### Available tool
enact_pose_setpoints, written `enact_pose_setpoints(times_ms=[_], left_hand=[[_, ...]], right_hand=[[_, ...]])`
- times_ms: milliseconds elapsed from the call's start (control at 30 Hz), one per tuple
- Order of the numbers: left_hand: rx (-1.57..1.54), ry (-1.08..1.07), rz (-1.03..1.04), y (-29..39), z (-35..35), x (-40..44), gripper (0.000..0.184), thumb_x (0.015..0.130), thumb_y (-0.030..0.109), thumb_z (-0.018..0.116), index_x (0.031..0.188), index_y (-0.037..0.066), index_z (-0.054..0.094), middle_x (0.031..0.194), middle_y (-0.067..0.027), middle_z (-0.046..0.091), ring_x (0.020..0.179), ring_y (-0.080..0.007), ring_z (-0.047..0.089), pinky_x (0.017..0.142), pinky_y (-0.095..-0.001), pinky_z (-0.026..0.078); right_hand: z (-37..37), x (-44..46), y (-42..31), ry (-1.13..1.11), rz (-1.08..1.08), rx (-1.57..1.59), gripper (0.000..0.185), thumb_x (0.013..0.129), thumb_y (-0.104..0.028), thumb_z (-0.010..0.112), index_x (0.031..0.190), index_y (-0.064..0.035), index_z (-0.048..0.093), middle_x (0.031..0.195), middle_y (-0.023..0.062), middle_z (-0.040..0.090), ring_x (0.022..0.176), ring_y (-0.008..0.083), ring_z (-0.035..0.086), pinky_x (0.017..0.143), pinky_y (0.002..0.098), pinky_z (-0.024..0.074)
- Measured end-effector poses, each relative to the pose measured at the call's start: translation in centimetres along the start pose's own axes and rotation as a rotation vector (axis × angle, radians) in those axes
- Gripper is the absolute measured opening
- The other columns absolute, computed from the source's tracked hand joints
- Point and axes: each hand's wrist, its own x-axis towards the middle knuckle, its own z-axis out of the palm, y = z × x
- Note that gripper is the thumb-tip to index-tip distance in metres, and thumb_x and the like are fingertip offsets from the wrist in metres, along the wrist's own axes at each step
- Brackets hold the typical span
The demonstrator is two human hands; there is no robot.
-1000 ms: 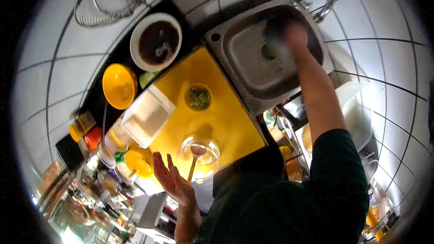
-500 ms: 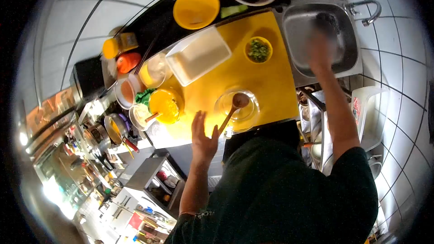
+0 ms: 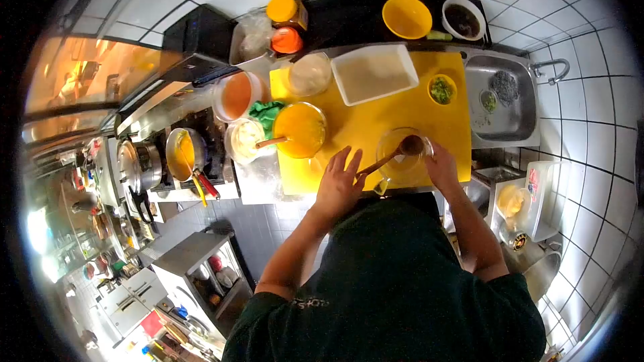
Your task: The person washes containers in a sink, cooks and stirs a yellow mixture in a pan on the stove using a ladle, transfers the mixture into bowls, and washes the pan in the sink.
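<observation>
A clear glass bowl [image 3: 396,173] sits at the front of the yellow cutting board [image 3: 362,124]. Across it lies a wooden spoon [image 3: 382,161], its brown-stained head toward the right rim and its handle toward the left. My right hand [image 3: 441,166] grips the bowl's right rim; part of its fingers is hard to see. Beside the handle's end is my left hand [image 3: 341,184], open with fingers spread over the board's front edge. A yellow bowl [image 3: 300,127] with a wooden handle sticking out stands beyond it. Chopped greens fill a small yellow cup [image 3: 442,90].
A white rectangular tub [image 3: 374,75] stands at the back of the board. The steel sink [image 3: 475,117] on the right holds a dark scrubber [image 3: 504,87] and green scraps. Leftward are a tub of orange liquid [image 3: 236,96], a green cloth [image 3: 265,115] and a pan [image 3: 184,154] on the stove.
My right hand has left the sink and come to the glass bowl's right rim. My left hand stays near the spoon handle. The camera view has shifted, bringing more of the stove into sight.
</observation>
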Motion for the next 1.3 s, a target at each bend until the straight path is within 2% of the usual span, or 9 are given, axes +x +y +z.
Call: enact_pose_setpoints(times_ms=[67,167,400,567,700,867,1067,1167,1300], left_hand=[[0.012,0.064,-0.065,-1.1,-0.7,-2.0,0.054,0.086,0.013,0.069,0.136,0.002,0.052,0.134,-0.0262,0.051,0.120,-0.0436,0.052,0.101,-0.0496,0.046],[-0.005,0.176,-0.161,-2.4,-1.5,-6.3,0.055,0.086,0.012,0.068,0.138,0.001,0.050,0.134,-0.0267,0.051,0.121,-0.0447,0.051,0.102,-0.0489,0.046],[-0.011,0.230,-0.501,-5.3,3.2,-23.1,0.056,0.087,0.017,0.069,0.136,-0.001,0.050,0.129,-0.0257,0.056,0.122,-0.0427,0.051,0.104,-0.0472,0.044],[-0.090,-0.176,-1.100,-5.7,9.1,-38.5,0.070,0.090,0.042,0.065,0.145,0.005,0.044,0.143,-0.0264,0.047,0.132,-0.0436,0.046,0.109,-0.0494,0.040],[-0.009,-0.164,-1.283,-6.1,10.0,-45.9,0.071,0.090,0.042,0.065,0.145,0.003,0.042,0.141,-0.0272,0.047,0.130,-0.0447,0.047,0.108,-0.0496,0.041],[0.242,0.275,-1.082,-11.8,6.1,-45.2,0.068,0.087,0.024,0.069,0.143,-0.002,0.041,0.139,-0.0306,0.047,0.129,-0.0472,0.044,0.108,-0.0505,0.040],[0.456,0.647,-0.573,-21.4,-10.0,-34.8,0.078,0.081,0.005,0.071,0.148,-0.003,0.032,0.144,-0.0332,0.039,0.130,-0.0512,0.041,0.110,-0.0525,0.037],[0.505,0.564,-0.450,-25.5,-18.5,-29.9,0.073,0.080,0.002,0.064,0.147,-0.002,0.037,0.148,-0.0324,0.035,0.130,-0.0496,0.041,0.111,-0.0507,0.036],[0.678,0.094,-0.207,-32.8,-23.6,-26.3,0.059,0.086,0.011,0.058,0.143,0.005,0.047,0.148,-0.0273,0.039,0.134,-0.0413,0.043,0.108,-0.0472,0.041]], right_hand=[[0.7,-0.2,-0.5,-0.016,0.056,0.085,0.052,0.091,-0.021,0.063,0.140,-0.0072,0.052,0.107,0.0258,0.066,0.098,0.0402,0.065,0.079,0.0443,0.0537],[1.4,-1.4,-1.6,-0.094,0.263,0.506,0.052,0.090,-0.015,0.064,0.139,-0.0064,0.053,0.089,0.0192,0.068,0.072,0.0302,0.067,0.067,0.0382,0.0538],[3.1,-2.4,2.1,0.406,-0.394,-0.022,0.040,0.093,-0.020,0.068,0.124,0.0015,0.057,0.129,0.0219,0.057,0.111,0.0345,0.060,0.086,0.0405,0.0541],[2.2,-6.2,2.3,0.360,-0.278,0.213,0.019,0.095,-0.010,0.064,0.105,0.0063,0.061,0.136,0.0244,0.051,0.124,0.0398,0.051,0.102,0.0451,0.0434],[2.0,-7.9,2.2,0.373,-0.393,-0.015,0.014,0.098,-0.008,0.060,0.102,0.0060,0.061,0.141,0.0202,0.049,0.122,0.0340,0.053,0.102,0.0394,0.0441],[0.7,-11.3,-4.8,0.384,-0.331,0.124,0.021,0.101,-0.011,0.055,0.113,0.0060,0.060,0.151,0.0252,0.036,0.134,0.0367,0.044,0.111,0.0420,0.0358],[3.1,-12.7,-10.4,0.486,-0.454,-0.035,0.030,0.099,-0.010,0.056,0.125,0.0034,0.054,0.154,0.0253,0.031,0.141,0.0399,0.035,0.115,0.0444,0.0314],[6.1,-13.2,-14.8,0.509,-0.462,-0.063,0.034,0.100,-0.014,0.055,0.128,0.0048,0.052,0.157,0.0250,0.026,0.143,0.0423,0.031,0.115,0.0488,0.0301],[12.6,-14.4,-20.9,0.507,-0.484,-0.101,0.039,0.100,-0.017,0.057,0.131,0.0038,0.049,0.158,0.0246,0.023,0.144,0.0434,0.028,0.115,0.0522,0.0288]])
